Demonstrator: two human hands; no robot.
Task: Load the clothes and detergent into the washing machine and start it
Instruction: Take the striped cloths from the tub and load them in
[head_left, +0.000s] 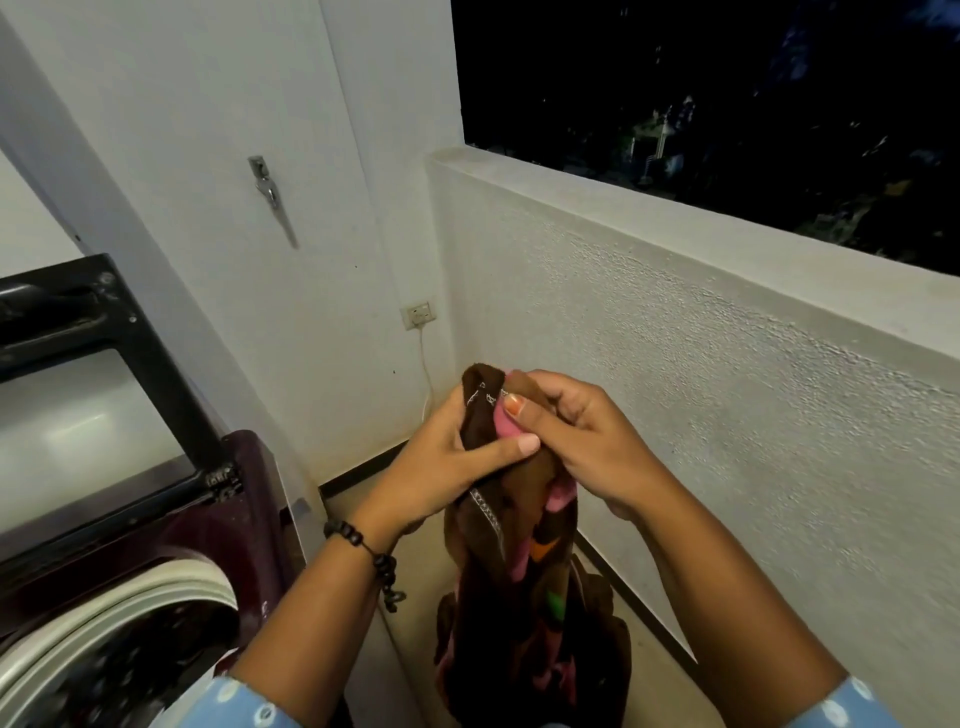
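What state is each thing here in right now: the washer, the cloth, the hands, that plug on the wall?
Washing machine lid: raised open.
Washing machine drum: open at the top; contents too blurred to tell.
Brown patterned garment: held up at its top, hanging beside the machine, not loaded.
Left hand: gripping the garment.
Right hand: gripping the garment.
Wall socket: cord plugged in.
Door handle: hanging down.

No readable text in this view

No word, brand, number or sign can be read anywhere. The brown patterned garment (511, 525) has white stitching along its hem, but this is a decoration and not letters. The washing machine (171, 525) shows no legible label or panel marking, and the wall socket (418, 313) is too small to show any writing.
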